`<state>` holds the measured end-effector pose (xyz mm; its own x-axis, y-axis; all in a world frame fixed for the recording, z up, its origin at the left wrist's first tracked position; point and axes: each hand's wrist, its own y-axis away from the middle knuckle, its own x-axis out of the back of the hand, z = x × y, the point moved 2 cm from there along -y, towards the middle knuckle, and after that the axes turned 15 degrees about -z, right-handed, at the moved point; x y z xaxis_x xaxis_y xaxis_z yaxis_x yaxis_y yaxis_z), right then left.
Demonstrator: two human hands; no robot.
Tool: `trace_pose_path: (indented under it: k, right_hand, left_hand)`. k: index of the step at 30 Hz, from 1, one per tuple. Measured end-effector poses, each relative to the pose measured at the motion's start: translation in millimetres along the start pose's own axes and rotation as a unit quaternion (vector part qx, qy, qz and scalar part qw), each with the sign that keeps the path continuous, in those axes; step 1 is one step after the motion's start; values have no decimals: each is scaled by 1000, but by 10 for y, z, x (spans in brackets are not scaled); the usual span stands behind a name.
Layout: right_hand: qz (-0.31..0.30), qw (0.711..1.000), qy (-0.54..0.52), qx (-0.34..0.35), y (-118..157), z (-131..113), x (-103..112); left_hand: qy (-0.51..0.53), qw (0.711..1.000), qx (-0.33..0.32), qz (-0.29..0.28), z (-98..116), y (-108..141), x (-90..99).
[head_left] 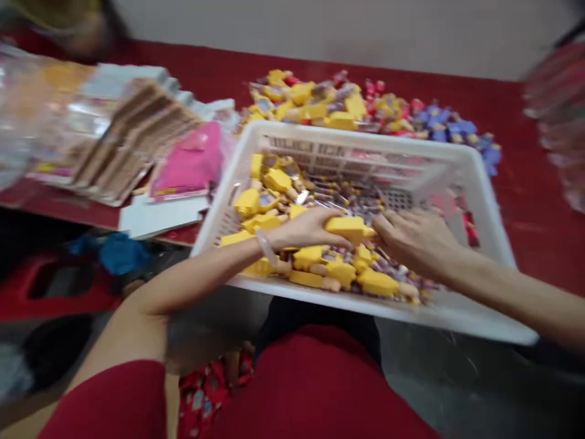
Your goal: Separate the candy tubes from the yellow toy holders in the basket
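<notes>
My left hand (308,229), with a pale band at the wrist, is closed around a yellow toy figure body (348,227) above a white plastic basket (365,137). At the far end of that body, my right hand (411,235) has its fingers curled together; what they pinch is hidden. Below both hands, the basket holds many yellow toy bodies (336,273) with skin-coloured ends. Small brownish-purple pieces (361,198) lie among and behind them. A few red and pink pieces (470,228) show at the basket's right end.
Behind the basket, yellow toy pieces (315,110) and blue ones (439,119) are heaped on the red table (507,122). Stacked packaging cards (132,137) and a pink packet (189,161) lie to the left. A red stool (27,286) stands at lower left.
</notes>
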<state>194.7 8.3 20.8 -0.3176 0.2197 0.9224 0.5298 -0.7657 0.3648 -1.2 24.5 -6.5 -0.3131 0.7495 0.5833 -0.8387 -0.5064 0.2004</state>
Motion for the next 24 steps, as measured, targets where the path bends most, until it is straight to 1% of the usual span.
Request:
trace_pose_path:
  k: [1,2,3,4,5,6,7,8,9,10,11,13,14,15,16,17,18,19,20,21,22,23,24]
  right_hand:
    - [-22,999,-1,-23,98,7,-23]
    - [-40,998,-14,-44,141,10,-33]
    - [-65,995,-50,-54,145,13,-41]
    - [-100,988,-107,-53,129,19,-56]
    - [-141,972,-183,-38,105,24,-78]
    - [-189,945,-266,-7,84,27,-108]
    - [-235,910,-341,33,73,25,-140]
    - [-266,877,-395,68,73,25,-168]
    - [-274,859,-423,87,81,28,-188]
    - [-250,870,-418,82,92,35,-197]
    - [-202,897,-388,59,108,41,-193]
    - [-84,951,-297,-3,155,28,-146]
    - [-41,967,-250,-26,180,8,-115]
    - [-22,976,-213,-38,200,-14,-88]
    - [-27,980,-192,-43,210,-30,-67]
    - [-50,980,-190,-37,209,-37,-56]
    - [-83,976,-202,-24,196,-30,-54]
    - [-130,963,-236,-3,172,-14,-64]
    - [-183,939,-289,26,142,7,-87]
    - [-232,908,-343,58,109,29,-118]
    - [-268,879,-384,87,75,51,-153]
    - [-281,864,-404,104,43,73,-190]
    - [-263,873,-398,105,14,96,-223]
  left_hand:
    - [9,1000,-11,-18,-32,-11,8]
    - [-7,1000,-21,-12,-38,-6,12]
    - [-51,998,-30,2,-19,11,9]
    - [-117,992,-39,23,18,36,4]
    - [-193,979,-51,46,66,60,0]
    - [-265,960,-65,60,114,77,-4]
    - [-323,941,-80,62,154,84,-4]
    - [-363,925,-90,59,184,79,5]
    - [-387,916,-94,54,201,66,22]
    - [-395,913,-88,55,209,49,47]
    - [-386,918,-74,55,209,30,71]
    - [-318,947,-39,32,200,1,91]
    - [-273,962,-25,12,197,-5,81]
    - [-239,971,-16,-3,199,-6,59]
    - [-227,974,-15,-9,206,-2,32]
    - [-243,970,-28,-5,218,3,3]
    - [-281,958,-54,11,231,9,-23]
    - [-331,939,-85,34,238,14,-45]
    - [-379,916,-116,53,233,15,-61]
    - [-417,896,-141,65,215,11,-71]
    - [-441,882,-154,67,182,1,-73]
    - [-450,878,-154,62,140,-13,-67]
    - [-443,884,-138,55,94,-28,-52]
